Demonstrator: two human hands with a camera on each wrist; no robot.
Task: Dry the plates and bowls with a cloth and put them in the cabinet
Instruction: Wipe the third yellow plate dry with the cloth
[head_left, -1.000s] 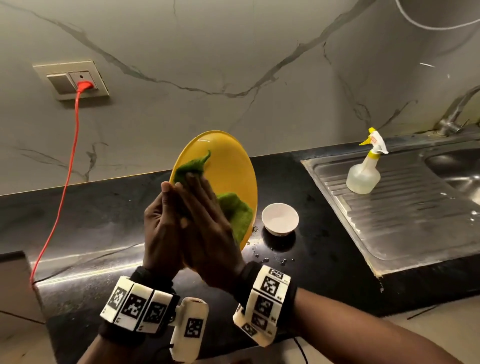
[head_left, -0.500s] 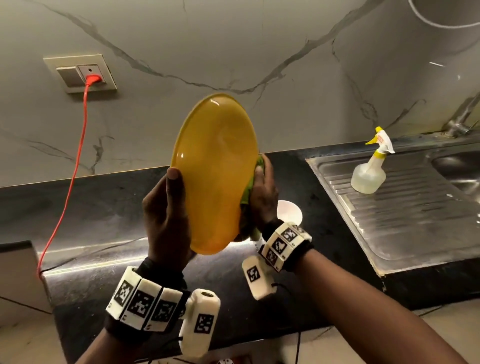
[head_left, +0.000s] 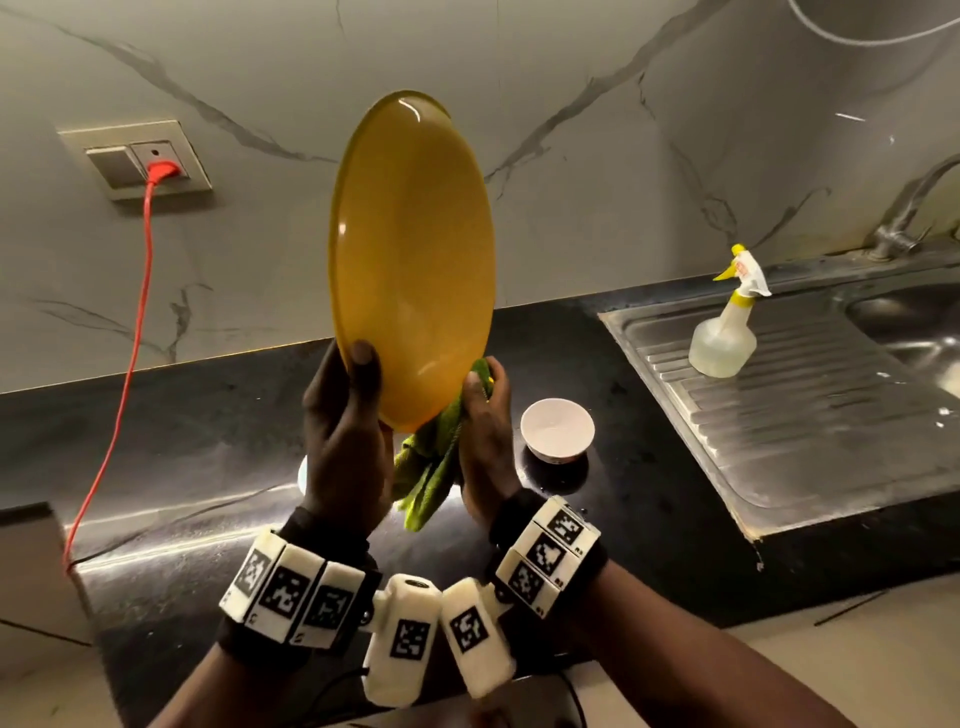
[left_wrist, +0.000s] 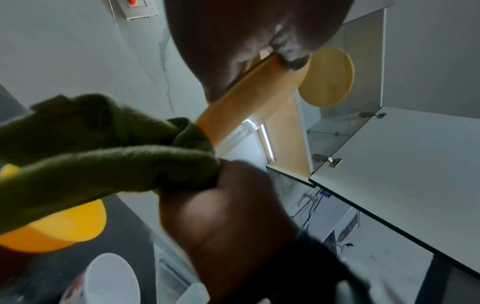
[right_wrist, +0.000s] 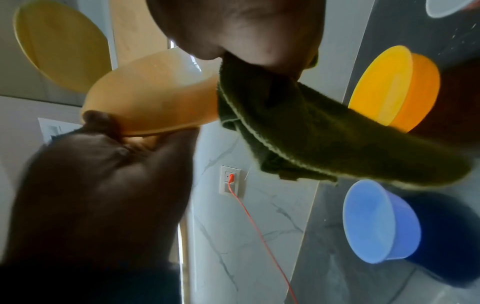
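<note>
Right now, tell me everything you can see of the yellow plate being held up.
The yellow plate is a round, glossy, slightly see-through dish that looks like plastic, with a shallow curved body and a thin rim. It is held nearly upright above the black countertop, in front of the marble wall. The left hand grips its lower edge, thumb on the side facing the camera. The right hand holds the green cloth against its lower right edge. Highlights shine near its top; no droplets are discernible.
</note>
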